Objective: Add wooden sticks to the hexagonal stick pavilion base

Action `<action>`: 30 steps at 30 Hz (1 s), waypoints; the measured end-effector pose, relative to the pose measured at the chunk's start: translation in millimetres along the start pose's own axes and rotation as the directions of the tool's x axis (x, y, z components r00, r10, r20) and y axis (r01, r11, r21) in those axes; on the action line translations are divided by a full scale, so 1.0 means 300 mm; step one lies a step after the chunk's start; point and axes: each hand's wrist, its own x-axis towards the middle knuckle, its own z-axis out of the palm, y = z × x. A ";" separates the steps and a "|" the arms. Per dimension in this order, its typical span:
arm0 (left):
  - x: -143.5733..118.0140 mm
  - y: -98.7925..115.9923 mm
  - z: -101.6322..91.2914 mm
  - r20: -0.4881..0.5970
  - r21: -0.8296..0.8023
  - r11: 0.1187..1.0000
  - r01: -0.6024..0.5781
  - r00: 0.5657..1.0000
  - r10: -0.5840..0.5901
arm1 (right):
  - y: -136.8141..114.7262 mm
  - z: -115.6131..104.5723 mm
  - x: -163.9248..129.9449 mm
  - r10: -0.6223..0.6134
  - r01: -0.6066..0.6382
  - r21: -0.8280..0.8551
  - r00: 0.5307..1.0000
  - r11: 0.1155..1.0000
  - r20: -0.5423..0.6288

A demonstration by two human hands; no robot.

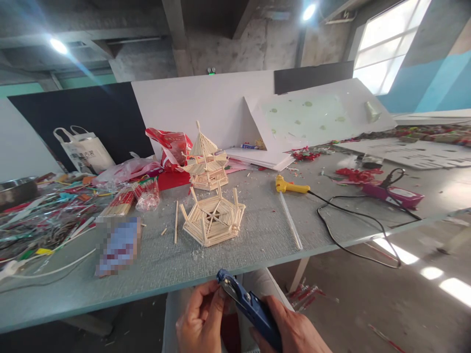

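Just past the table's front edge, my right hand (290, 323) is wrapped round blue-handled shears (257, 309), whose head points up and left. My left hand (204, 314) is closed in a pinch beside the metal blade; what its fingers hold is too hidden to tell. On the table in front of both hands sits a hexagonal base (213, 220) of wooden sticks with short upright posts. Behind it stands a small stick pagoda (206, 164) with a pointed roof. A loose stick (176, 223) lies left of the base.
A yellow glue gun (292, 186) lies at right, its black cord (353, 211) looping over the table edge. Below it is a clear glue stick (290, 220). Bundled sticks (119, 201), plastic scraps (44, 230) and a pixelated blue item (119, 245) lie at left. White boards (309, 115) stand behind.
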 end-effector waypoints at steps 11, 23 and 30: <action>-0.014 0.021 -0.002 -0.083 0.136 0.991 0.009 0.997 0.002 | -0.017 -0.006 0.014 -0.064 0.045 -0.171 0.992 0.984 -0.106; -0.013 0.043 -0.029 -0.182 -0.115 0.993 -0.030 0.983 0.009 | -0.113 -0.055 0.073 -0.073 0.066 -0.093 0.994 0.994 -0.076; 0.026 0.046 -0.048 0.150 -0.451 0.877 0.163 0.983 -0.105 | -0.159 -0.119 0.067 -0.107 0.106 0.135 0.994 0.985 0.007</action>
